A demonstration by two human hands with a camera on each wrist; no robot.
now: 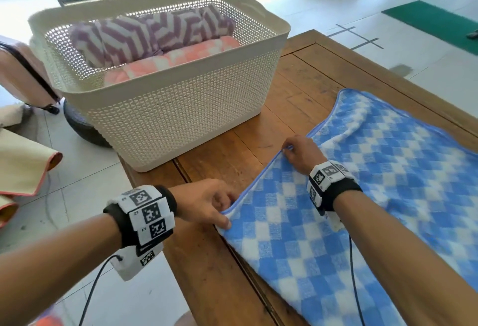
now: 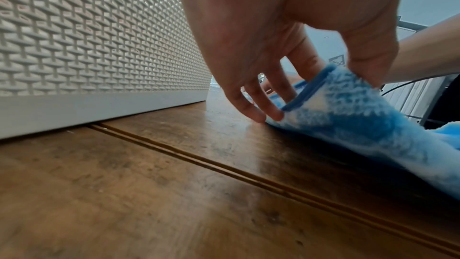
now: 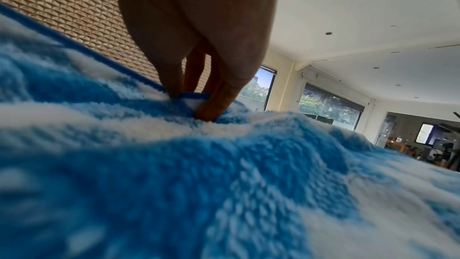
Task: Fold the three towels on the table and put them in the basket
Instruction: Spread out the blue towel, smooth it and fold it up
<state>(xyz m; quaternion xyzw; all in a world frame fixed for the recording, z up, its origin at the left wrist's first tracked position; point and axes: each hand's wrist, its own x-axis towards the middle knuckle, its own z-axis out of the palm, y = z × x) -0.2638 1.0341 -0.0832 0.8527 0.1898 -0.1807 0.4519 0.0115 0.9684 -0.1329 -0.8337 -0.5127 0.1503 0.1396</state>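
Observation:
A blue and white checked towel (image 1: 362, 196) lies spread on the wooden table (image 1: 219, 274), to the right of the cream basket (image 1: 181, 108). My left hand (image 1: 227, 213) pinches the towel's near left edge (image 2: 323, 101), thumb on top and fingers underneath. Farther along that same hemmed edge, my right hand (image 1: 287, 150) pinches the towel (image 3: 194, 103). Inside the basket sit a folded purple and white towel (image 1: 144, 33) at the back and a folded pink and white towel (image 1: 181, 59) in front of it.
The basket's perforated wall (image 2: 87, 36) stands close beside my left hand. Left of the table lie a dark round object (image 1: 82, 126), a pink case (image 1: 23, 72) and beige cloth (image 1: 23, 168) over the tiled floor. A green mat (image 1: 434, 23) lies far right.

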